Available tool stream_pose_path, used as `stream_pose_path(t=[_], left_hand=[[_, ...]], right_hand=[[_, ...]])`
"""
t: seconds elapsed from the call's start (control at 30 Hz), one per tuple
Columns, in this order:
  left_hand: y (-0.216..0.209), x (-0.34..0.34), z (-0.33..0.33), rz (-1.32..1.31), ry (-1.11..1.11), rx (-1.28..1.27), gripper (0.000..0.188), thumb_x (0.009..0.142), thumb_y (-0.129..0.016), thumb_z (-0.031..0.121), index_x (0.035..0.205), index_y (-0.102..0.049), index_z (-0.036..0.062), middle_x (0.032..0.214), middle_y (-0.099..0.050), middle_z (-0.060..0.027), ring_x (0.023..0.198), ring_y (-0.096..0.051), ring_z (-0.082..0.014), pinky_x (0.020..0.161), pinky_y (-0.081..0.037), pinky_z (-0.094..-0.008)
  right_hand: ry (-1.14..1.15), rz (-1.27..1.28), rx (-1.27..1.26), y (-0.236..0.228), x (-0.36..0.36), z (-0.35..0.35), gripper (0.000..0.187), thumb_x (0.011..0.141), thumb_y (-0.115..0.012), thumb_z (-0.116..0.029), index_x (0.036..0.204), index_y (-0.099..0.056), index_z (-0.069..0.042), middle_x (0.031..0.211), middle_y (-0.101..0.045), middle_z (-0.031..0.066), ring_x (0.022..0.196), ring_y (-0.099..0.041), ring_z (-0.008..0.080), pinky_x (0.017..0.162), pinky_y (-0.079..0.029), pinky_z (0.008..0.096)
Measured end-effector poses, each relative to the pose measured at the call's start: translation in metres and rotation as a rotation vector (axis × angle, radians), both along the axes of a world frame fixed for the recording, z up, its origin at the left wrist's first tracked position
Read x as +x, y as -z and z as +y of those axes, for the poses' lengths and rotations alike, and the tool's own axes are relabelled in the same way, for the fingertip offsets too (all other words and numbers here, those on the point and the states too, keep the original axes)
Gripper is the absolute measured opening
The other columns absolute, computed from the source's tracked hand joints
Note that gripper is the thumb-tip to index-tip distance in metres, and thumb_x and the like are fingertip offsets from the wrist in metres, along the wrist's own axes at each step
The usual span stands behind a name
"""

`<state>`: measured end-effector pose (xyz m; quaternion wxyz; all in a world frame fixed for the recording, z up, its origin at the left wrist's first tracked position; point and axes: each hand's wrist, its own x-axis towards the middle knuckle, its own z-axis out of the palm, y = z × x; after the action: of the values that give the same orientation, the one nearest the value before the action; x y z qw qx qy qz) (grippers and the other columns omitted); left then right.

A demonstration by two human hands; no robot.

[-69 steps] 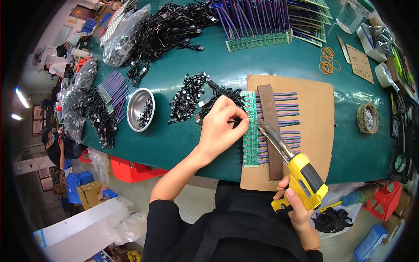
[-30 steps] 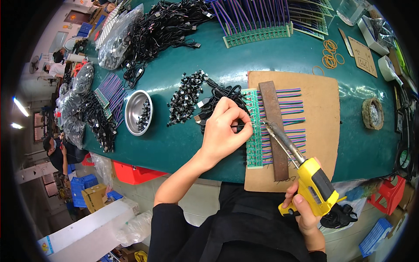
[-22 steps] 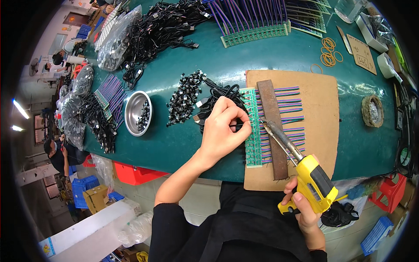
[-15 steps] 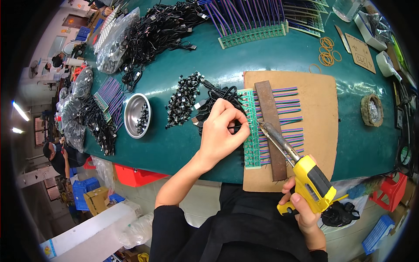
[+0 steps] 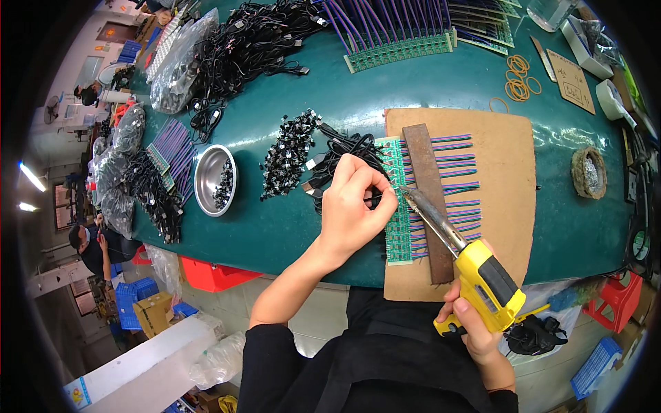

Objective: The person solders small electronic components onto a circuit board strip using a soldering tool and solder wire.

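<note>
My left hand [image 5: 354,210] pinches a black cable [image 5: 372,199] at the left edge of a green circuit board strip [image 5: 399,241]. Its fingertips hide the cable's end. Wrapped in my right hand [image 5: 476,323] is the grip of a yellow soldering gun [image 5: 487,279]. The gun's tip meets the board area right beside my left fingertips; whether it touches cannot be made out. Rows of purple, blue and red wires [image 5: 458,157] run rightward from the board. A rusty metal bar [image 5: 428,186] lies across them, over a cardboard sheet [image 5: 502,206].
Left of the board lie coiled black USB cables [image 5: 354,146], a heap of small black connectors [image 5: 289,155] and a metal bowl [image 5: 205,180]. Wired boards [image 5: 399,55] and a cable pile [image 5: 241,58] occupy the back. Rubber bands [image 5: 516,79] and a round holder [image 5: 587,173] sit right.
The soldering gun has shifted slightly left and up, its tip nearer my left fingertips. My left hand keeps its pinch at almost the same place. The view has moved slightly.
</note>
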<state>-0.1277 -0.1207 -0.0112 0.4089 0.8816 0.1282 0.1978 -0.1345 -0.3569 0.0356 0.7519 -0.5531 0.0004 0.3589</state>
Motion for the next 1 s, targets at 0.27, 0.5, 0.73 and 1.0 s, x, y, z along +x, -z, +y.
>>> stream_pose_path(t=[0.27, 0.5, 0.73, 1.0], left_hand=[[-0.0004, 0.0036, -0.0005, 0.055, -0.031, 0.027, 0.010, 0.066, -0.064, 0.003, 0.067, -0.054, 0.0033, 0.075, -0.046, -0.0036, 0.055, -0.046, -0.0111, 0.048, -0.042, -0.0248], [-0.0020, 0.0040, -0.0010, 0.060, -0.037, 0.036, 0.011, 0.066, -0.064, 0.003, 0.066, -0.053, 0.0033, 0.075, -0.045, -0.0035, 0.055, -0.045, -0.0110, 0.048, -0.041, -0.0250], [0.0003, 0.0037, -0.0013, 0.041, -0.034, -0.015, 0.009, 0.067, -0.064, -0.002, 0.066, -0.055, 0.0013, 0.076, -0.043, -0.0021, 0.056, -0.041, -0.0057, 0.046, -0.034, -0.0201], [-0.0001, 0.0024, -0.0010, 0.050, -0.040, -0.041, 0.014, 0.072, -0.068, 0.001, 0.066, -0.055, 0.0015, 0.076, -0.043, -0.0017, 0.057, -0.042, -0.0055, 0.047, -0.035, -0.0195]], right_hand=[[-0.046, 0.039, -0.059, -0.0071, 0.0044, 0.0032, 0.051, 0.083, -0.055, -0.005, 0.129, -0.031, -0.001, 0.087, -0.054, 0.0112, 0.067, -0.056, 0.0152, 0.059, -0.052, 0.0272], [0.049, 0.000, -0.004, -0.0083, 0.0052, -0.0009, 0.037, 0.081, -0.056, -0.008, 0.115, -0.047, 0.004, 0.087, -0.055, 0.0119, 0.067, -0.058, 0.0160, 0.057, -0.053, 0.0281], [0.028, 0.031, 0.013, -0.0059, 0.0051, -0.0012, 0.037, 0.082, -0.056, -0.006, 0.116, -0.047, 0.003, 0.087, -0.055, 0.0114, 0.066, -0.059, 0.0160, 0.058, -0.053, 0.0289], [-0.029, 0.102, -0.023, -0.0060, 0.0082, -0.0003, 0.071, 0.083, -0.056, -0.001, 0.142, -0.017, -0.002, 0.086, -0.054, 0.0107, 0.071, -0.056, 0.0137, 0.058, -0.052, 0.0263]])
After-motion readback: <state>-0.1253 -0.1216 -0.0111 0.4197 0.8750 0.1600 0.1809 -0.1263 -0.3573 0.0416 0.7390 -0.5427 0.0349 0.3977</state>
